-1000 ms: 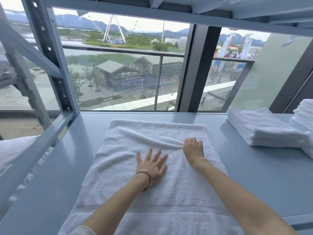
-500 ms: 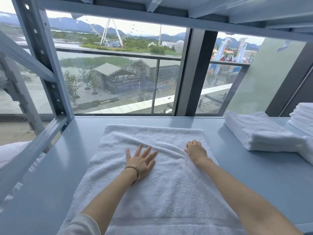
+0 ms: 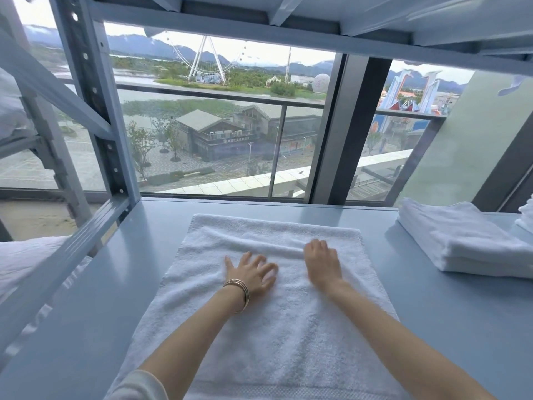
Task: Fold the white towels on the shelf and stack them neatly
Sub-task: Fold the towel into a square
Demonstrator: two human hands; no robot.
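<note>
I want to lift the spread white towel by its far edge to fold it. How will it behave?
Probably floppy: the spread towel already shows a soft ridge of cloth ahead of the left hand and right hand, so it should sag and drape. The looped pile looks grippy, unlikely to slip from fingers. On the smooth shelf it may slide or bunch when pushed.
</note>
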